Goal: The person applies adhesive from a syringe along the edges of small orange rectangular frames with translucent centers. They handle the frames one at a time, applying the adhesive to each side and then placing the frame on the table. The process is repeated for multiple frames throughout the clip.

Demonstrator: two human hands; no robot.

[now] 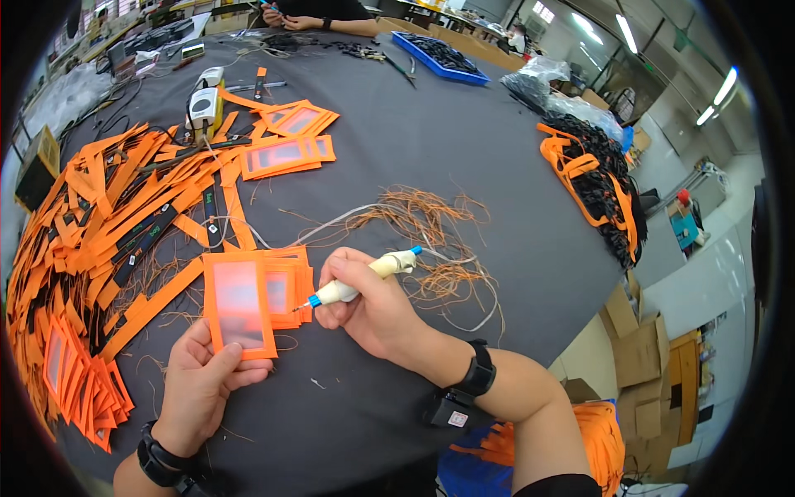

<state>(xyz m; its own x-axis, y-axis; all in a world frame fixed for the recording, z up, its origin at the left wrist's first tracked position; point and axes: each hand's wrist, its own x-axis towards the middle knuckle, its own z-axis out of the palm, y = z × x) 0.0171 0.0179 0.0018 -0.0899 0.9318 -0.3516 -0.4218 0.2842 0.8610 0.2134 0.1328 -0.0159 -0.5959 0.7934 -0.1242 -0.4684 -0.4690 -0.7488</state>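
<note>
My left hand [208, 379] holds an orange-framed clear plastic window panel [241, 304] by its lower edge, thumb on the front. My right hand [366, 304] grips a pen-like corded hand tool [357, 281] with a cream wrapped body and blue ends; its thin metal tip points left, near the panel's right side. Behind the held panel lies a small stack of similar orange-framed panels [299, 282] on the dark cloth. A pale cord [345, 214] loops across the cloth through orange thread scraps [428, 214].
A large heap of orange and black strips [118, 205] fills the left side, with framed panels [87, 391] at its lower end. More panels [279, 155], a power adapter [204, 105], a blue tray [435, 62] and black straps [596, 180] lie farther off. A person's hands [292, 20] are across the table.
</note>
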